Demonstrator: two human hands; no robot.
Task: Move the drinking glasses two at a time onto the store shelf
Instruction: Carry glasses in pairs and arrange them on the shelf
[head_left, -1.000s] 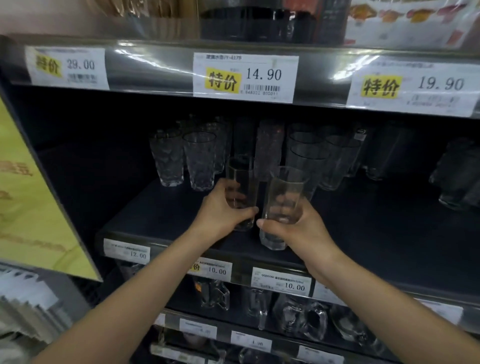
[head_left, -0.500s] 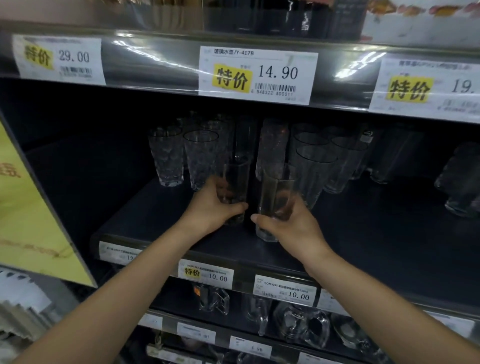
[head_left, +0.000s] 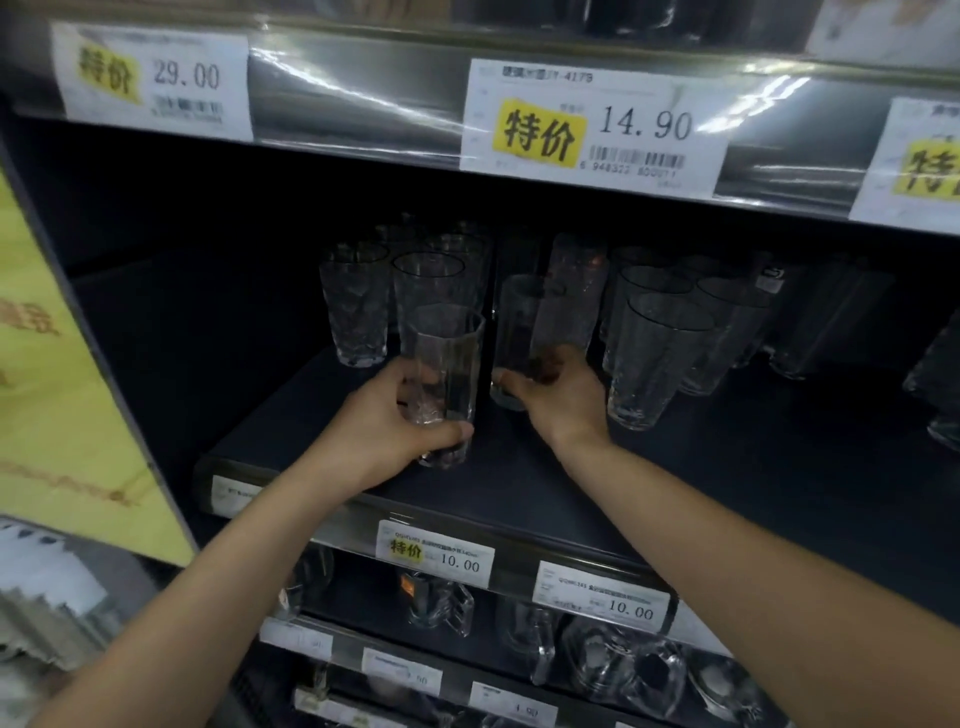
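My left hand (head_left: 382, 428) grips a tall clear drinking glass (head_left: 447, 364) near its base, upright, its foot on or just above the dark store shelf (head_left: 519, 483). My right hand (head_left: 558, 395) is curled round the lower part of a second tall clear glass (head_left: 522, 327), which stands further back on the shelf. The two glasses are a small gap apart. Behind them stand rows of other glasses: dimpled tumblers (head_left: 356, 306) to the left and plain wide tumblers (head_left: 660, 353) to the right.
More glasses (head_left: 940, 384) stand at the shelf's far right. A shelf rail above carries price tags (head_left: 592, 124). Glass mugs (head_left: 441, 603) fill the shelf below. A yellow sign panel (head_left: 57, 395) closes the left side. Bare shelf lies front right and far left.
Both hands have pushed deeper over the shelf. The right hand's glass went further back and now stands behind the left one. The view moved closer and to the left.
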